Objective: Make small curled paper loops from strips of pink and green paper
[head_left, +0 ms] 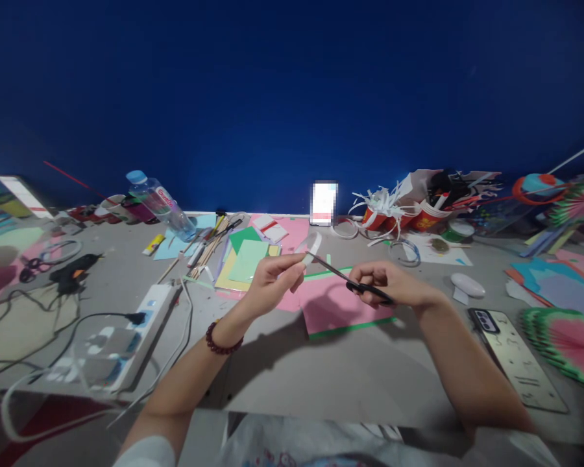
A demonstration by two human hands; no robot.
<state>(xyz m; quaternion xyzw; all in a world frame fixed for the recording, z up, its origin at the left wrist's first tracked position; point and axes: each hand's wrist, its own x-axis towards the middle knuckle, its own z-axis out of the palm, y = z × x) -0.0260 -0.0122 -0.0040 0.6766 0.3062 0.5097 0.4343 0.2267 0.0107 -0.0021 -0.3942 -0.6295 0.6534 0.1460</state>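
The left hand pinches a narrow, curved white paper strip between thumb and fingertips, above the middle of the grey table. The right hand is closed around the black handles of the scissors. The thin metal blades point at the strip's lower end. A flat pink paper sheet with a green edge lies beneath.

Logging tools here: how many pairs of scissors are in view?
2. A black pair in the right hand, blades at the left hand's paper strip; a second pair far left by the glue gun. Clutter may hide more.
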